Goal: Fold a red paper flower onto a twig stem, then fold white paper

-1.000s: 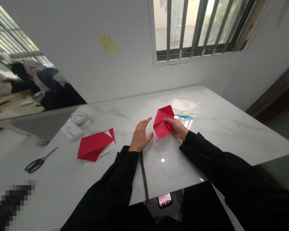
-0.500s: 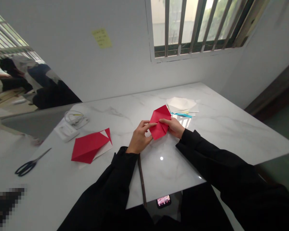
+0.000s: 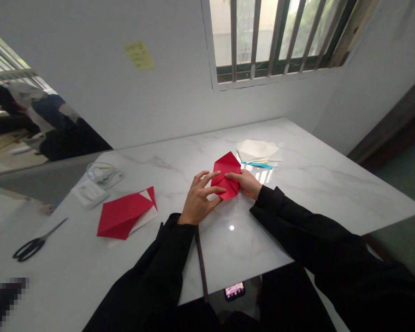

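Two hands are seen from the head view: a folded red paper is pinched between the left hand and the right hand above the white marble table. A second folded red paper is laid to the left, and a paper stack lies just beyond.

A pixelated patch blurs the lower left corner beyond recognition. The writing on the yellow sticky note is too small to read, and the right hand hides part of the folded red paper.
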A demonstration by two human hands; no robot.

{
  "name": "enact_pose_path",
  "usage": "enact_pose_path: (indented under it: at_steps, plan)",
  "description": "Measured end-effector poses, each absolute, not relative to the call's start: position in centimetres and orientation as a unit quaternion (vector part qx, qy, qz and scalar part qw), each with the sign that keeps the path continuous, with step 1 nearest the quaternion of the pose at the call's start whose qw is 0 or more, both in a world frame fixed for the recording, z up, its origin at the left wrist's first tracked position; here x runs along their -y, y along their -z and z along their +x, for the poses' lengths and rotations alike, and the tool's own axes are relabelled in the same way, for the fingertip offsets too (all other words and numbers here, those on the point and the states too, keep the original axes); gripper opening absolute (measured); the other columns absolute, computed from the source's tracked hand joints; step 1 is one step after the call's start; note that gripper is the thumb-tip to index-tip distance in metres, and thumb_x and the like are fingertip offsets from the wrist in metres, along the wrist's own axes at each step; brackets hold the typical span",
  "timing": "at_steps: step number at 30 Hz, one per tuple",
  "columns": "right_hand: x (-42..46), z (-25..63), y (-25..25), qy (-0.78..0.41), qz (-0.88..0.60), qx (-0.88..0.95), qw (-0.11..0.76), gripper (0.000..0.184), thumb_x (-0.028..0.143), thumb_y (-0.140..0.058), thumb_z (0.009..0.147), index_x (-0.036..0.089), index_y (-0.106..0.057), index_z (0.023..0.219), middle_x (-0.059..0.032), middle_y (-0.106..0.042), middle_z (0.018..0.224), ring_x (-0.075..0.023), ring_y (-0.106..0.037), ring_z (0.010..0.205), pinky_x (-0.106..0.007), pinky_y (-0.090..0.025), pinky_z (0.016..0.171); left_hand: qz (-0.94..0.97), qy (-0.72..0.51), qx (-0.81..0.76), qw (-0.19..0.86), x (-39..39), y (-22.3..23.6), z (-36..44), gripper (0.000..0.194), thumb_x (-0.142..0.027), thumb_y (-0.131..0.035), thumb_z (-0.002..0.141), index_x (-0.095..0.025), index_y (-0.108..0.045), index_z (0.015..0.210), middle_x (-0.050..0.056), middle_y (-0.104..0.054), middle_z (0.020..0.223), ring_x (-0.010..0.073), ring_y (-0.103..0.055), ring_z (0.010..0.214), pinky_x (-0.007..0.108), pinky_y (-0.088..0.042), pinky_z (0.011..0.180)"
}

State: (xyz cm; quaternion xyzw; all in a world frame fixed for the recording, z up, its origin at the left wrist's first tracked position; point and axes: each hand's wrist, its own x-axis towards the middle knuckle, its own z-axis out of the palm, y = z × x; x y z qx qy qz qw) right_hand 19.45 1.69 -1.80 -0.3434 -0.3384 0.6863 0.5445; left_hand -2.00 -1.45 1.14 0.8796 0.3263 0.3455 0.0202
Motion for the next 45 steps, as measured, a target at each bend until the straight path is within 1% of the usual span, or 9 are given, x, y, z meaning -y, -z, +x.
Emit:
enact_pose_path:
  at_steps: [7, 13, 18, 29, 31, 35, 38, 42, 45]
  plan:
    - [-1.5, 19.5, 1.5, -0.691, -0.351, 0.353, 0.524, 0.028, 0.023, -0.091, 0.075, 0.015, -0.08, 0.1, -0.0088, -0.083, 0.1, -0.0208, -0.077, 0.087, -0.031, -0.062, 0.081, 0.861, -0.376, -0.331, 0.093, 1.5, -0.6, -1.6, 0.009, -0.024, -0.088, 0.09, -0.03, -0.085, 0.097, 0.004, -0.079, 0.134, 0.0304, -0.057, 0.134, 0.058, -0.053, 0.115]
    - [-1.2, 19.7, 1.1, -0.691, -0.354, 0.346, 0.527, 0.021, 0.021, -0.088, 0.078, 0.015, -0.08, 0.097, -0.0077, -0.084, 0.099, -0.0202, -0.077, 0.089, -0.03, -0.063, 0.081, 0.858, -0.377, -0.327, 0.117, 1.8, -1.0, -1.3, 0.019, -0.016, -0.087, 0.087, -0.03, -0.086, 0.101, 0.005, -0.075, 0.14, 0.0313, -0.056, 0.138, 0.061, -0.049, 0.119]
    - [-1.3, 19.6, 1.0, -0.691, -0.362, 0.337, 0.527, 0.019, 0.018, -0.087, 0.079, 0.015, -0.08, 0.096, -0.0079, -0.083, 0.097, -0.0206, -0.078, 0.087, -0.032, -0.064, 0.083, 0.859, -0.362, -0.34, 0.127, 1.7, -1.0, -1.4, 0.016, -0.021, -0.09, 0.086, -0.031, -0.085, 0.096, 0.004, -0.075, 0.14, 0.0316, -0.055, 0.138, 0.063, -0.05, 0.117]
    - [-1.8, 19.8, 1.1, -0.695, -0.372, 0.312, 0.53, 0.01, 0.012, -0.083, 0.081, 0.014, -0.079, 0.089, -0.0072, -0.083, 0.09, -0.0192, -0.076, 0.081, -0.03, -0.063, 0.078, 0.866, -0.353, -0.33, 0.129, 1.9, -1.1, -1.0, 0.018, -0.028, -0.092, 0.086, -0.031, -0.086, 0.103, 0.005, -0.074, 0.141, 0.0323, -0.053, 0.141, 0.063, -0.047, 0.12]
    - [-1.9, 19.8, 1.3, -0.695, -0.372, 0.311, 0.531, 0.011, 0.013, -0.083, 0.08, 0.014, -0.078, 0.089, -0.0071, -0.083, 0.09, -0.0193, -0.076, 0.081, -0.029, -0.063, 0.077, 0.867, -0.351, -0.332, 0.122, 2.0, -1.1, -1.0, 0.019, -0.025, -0.091, 0.087, -0.031, -0.085, 0.104, 0.005, -0.073, 0.143, 0.0328, -0.052, 0.143, 0.064, -0.047, 0.121]
    - [-2.0, 19.9, 1.5, -0.699, -0.369, 0.315, 0.526, 0.013, 0.015, -0.084, 0.08, 0.015, -0.077, 0.091, -0.0076, -0.083, 0.091, -0.0198, -0.077, 0.081, -0.03, -0.063, 0.076, 0.871, -0.342, -0.33, 0.122, 1.8, -0.8, -1.1, 0.034, -0.015, -0.086, 0.087, -0.031, -0.083, 0.116, 0.005, -0.07, 0.15, 0.0332, -0.05, 0.15, 0.064, -0.045, 0.124]
    - [-1.9, 19.9, 1.4, -0.7, -0.358, 0.317, 0.53, 0.011, 0.015, -0.082, 0.082, 0.015, -0.077, 0.092, -0.0079, -0.083, 0.093, -0.0197, -0.077, 0.082, -0.03, -0.064, 0.077, 0.87, -0.353, -0.32, 0.127, 1.5, -0.6, -1.3, 0.035, -0.012, -0.08, 0.091, -0.03, -0.081, 0.121, 0.006, -0.071, 0.149, 0.032, -0.051, 0.152, 0.064, -0.045, 0.125]
    - [-1.7, 19.9, 1.1, -0.701, -0.368, 0.322, 0.52, 0.01, 0.013, -0.083, 0.083, 0.014, -0.076, 0.091, -0.0083, -0.083, 0.091, -0.0196, -0.076, 0.078, -0.03, -0.065, 0.075, 0.855, -0.375, -0.339, 0.117, 1.4, -0.7, -1.3, 0.024, -0.017, -0.079, 0.093, -0.028, -0.082, 0.115, 0.007, -0.078, 0.133, 0.0292, -0.067, 0.131, 0.058, -0.053, 0.116]
    - [-1.7, 19.8, 0.9, -0.691, -0.389, 0.318, 0.519, 0.011, 0.013, -0.084, 0.083, 0.015, -0.074, 0.088, -0.0077, -0.081, 0.085, -0.0197, -0.075, 0.074, -0.031, -0.065, 0.072, 0.85, -0.383, -0.343, 0.118, 1.6, -1.0, -1.2, 0.011, -0.024, -0.081, 0.095, -0.027, -0.082, 0.105, 0.006, -0.082, 0.118, 0.0268, -0.073, 0.114, 0.051, -0.058, 0.106]
